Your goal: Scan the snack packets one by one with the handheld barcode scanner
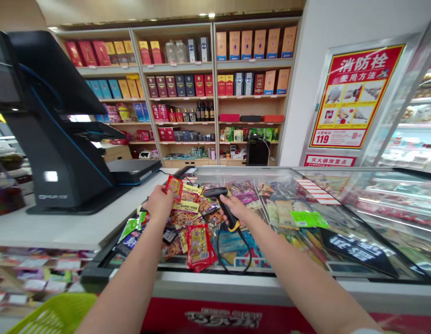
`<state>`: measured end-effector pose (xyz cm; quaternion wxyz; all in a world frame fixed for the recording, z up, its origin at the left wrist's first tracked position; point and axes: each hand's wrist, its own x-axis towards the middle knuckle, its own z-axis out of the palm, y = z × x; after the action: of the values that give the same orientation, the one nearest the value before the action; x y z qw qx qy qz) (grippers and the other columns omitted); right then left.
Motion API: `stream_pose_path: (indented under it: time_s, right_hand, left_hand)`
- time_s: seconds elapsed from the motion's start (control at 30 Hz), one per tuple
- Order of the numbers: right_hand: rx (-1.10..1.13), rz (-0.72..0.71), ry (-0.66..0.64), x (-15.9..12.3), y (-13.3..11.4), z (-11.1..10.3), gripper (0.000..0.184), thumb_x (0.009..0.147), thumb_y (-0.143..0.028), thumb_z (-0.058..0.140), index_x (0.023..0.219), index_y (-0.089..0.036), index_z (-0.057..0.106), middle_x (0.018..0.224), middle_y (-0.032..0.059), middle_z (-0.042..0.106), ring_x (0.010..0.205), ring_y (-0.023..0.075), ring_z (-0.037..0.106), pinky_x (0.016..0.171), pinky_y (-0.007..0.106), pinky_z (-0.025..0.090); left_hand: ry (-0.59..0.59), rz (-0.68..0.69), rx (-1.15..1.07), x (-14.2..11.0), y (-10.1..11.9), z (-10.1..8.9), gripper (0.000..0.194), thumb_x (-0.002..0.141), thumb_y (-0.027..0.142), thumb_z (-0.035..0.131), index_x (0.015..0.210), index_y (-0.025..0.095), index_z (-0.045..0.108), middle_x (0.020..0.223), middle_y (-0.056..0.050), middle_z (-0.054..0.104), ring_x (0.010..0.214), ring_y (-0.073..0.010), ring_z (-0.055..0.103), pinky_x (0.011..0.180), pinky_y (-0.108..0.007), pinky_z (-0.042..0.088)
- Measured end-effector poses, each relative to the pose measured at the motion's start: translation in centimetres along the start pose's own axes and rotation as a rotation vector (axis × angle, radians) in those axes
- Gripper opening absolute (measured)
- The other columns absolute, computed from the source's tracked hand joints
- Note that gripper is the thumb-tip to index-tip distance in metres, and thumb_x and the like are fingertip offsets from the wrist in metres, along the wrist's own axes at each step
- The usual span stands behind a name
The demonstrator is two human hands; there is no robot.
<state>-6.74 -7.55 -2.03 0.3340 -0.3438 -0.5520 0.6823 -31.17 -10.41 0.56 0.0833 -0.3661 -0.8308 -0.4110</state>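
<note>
My left hand [160,202] grips a small red snack packet [174,187] by its left edge, above a spread of snack packets. In my right hand [235,208] is a black and yellow barcode scanner [228,212], its head pointing left toward the held packet. The scanner's cord [249,260] loops down over the freezer glass. Below and between my hands lie red snack packets [198,243] in a small stack. Yellow-topped snack packets [185,206] lie behind them, and a green packet [131,226] sits below my left hand.
A glass-topped chest freezer [305,246] stretches across the front, with a green packet [310,219] and a black sign [357,250] on it. At left a checkout terminal [62,139] stands on a white counter [72,229]. A green basket [57,313] is low left. Shelves [182,67] of boxes line the back.
</note>
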Motion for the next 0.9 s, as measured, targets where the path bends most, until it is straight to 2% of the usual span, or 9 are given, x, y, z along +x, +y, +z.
stream_pose_path:
  time_s: [0.17, 0.33, 0.47, 0.6, 0.7, 0.8, 0.9]
  right_hand:
    - [0.016, 0.001, 0.011, 0.1, -0.1, 0.0, 0.035, 0.084, -0.052, 0.057, 0.078, -0.019, 0.049, 0.047, -0.0055, 0.053, 0.033, 0.0084, 0.046, 0.032, 0.020, 0.041]
    - [0.050, -0.036, 0.082, -0.4, -0.2, -2.7, 0.038, 0.084, -0.053, 0.057, 0.073, -0.018, 0.050, 0.048, -0.0035, 0.054, 0.035, 0.0091, 0.048, 0.033, 0.021, 0.041]
    - [0.105, -0.081, 0.185, -1.6, -0.4, -6.0, 0.039, 0.083, -0.054, 0.057, 0.072, -0.018, 0.049, 0.049, -0.0038, 0.054, 0.035, 0.0084, 0.047, 0.033, 0.020, 0.041]
    - [0.137, -0.155, 0.344, -3.3, -1.1, -10.1, 0.039, 0.082, -0.055, 0.058, 0.071, -0.019, 0.048, 0.048, -0.0047, 0.052, 0.034, 0.0083, 0.045, 0.032, 0.020, 0.040]
    - [0.138, -0.206, 0.470, -5.3, -1.8, -13.6, 0.039, 0.081, -0.055, 0.059, 0.072, -0.019, 0.047, 0.048, -0.0045, 0.052, 0.034, 0.0080, 0.044, 0.032, 0.020, 0.040]
    - [0.149, -0.261, 0.552, -7.5, -2.4, -16.8, 0.039, 0.080, -0.056, 0.060, 0.074, -0.020, 0.047, 0.049, -0.0041, 0.053, 0.035, 0.0086, 0.046, 0.033, 0.021, 0.041]
    - [0.177, -0.316, 0.606, -9.3, -2.4, -19.3, 0.038, 0.078, -0.056, 0.062, 0.080, -0.020, 0.047, 0.050, -0.0049, 0.053, 0.036, 0.0095, 0.047, 0.033, 0.021, 0.042]
  left_hand:
    - [-0.078, 0.062, 0.174, -0.2, -0.5, -0.1, 0.035, 0.077, 0.031, 0.053, 0.108, 0.018, 0.061, 0.117, -0.020, 0.060, 0.109, -0.0377, 0.054, 0.089, -0.056, 0.038]
    - [-0.009, 0.190, 0.122, -1.9, 2.0, 0.2, 0.034, 0.082, 0.032, 0.049, 0.111, 0.018, 0.061, 0.125, -0.018, 0.054, 0.115, -0.0345, 0.050, 0.093, -0.052, 0.037]
    - [-0.104, 0.347, -0.001, -5.2, 6.3, 2.8, 0.031, 0.081, 0.032, 0.053, 0.108, 0.020, 0.062, 0.126, -0.015, 0.055, 0.117, -0.0324, 0.050, 0.095, -0.050, 0.037]
    - [-0.313, 0.520, -0.121, -10.9, 12.0, 6.6, 0.025, 0.079, 0.029, 0.058, 0.102, 0.022, 0.064, 0.122, -0.012, 0.058, 0.113, -0.0295, 0.054, 0.092, -0.046, 0.040]
    - [-0.476, 0.651, -0.167, -15.3, 16.1, 9.6, 0.020, 0.079, 0.027, 0.058, 0.096, 0.022, 0.066, 0.112, -0.012, 0.063, 0.108, -0.0276, 0.057, 0.088, -0.040, 0.042]
    - [-0.652, 0.695, -0.137, -18.7, 19.4, 12.2, 0.019, 0.079, 0.029, 0.059, 0.094, 0.021, 0.068, 0.105, -0.013, 0.067, 0.104, -0.0280, 0.059, 0.085, -0.038, 0.044]
    - [-0.772, 0.754, -0.139, -21.2, 21.9, 14.3, 0.026, 0.078, 0.034, 0.062, 0.099, 0.021, 0.069, 0.103, -0.013, 0.069, 0.104, -0.0287, 0.060, 0.085, -0.037, 0.044]
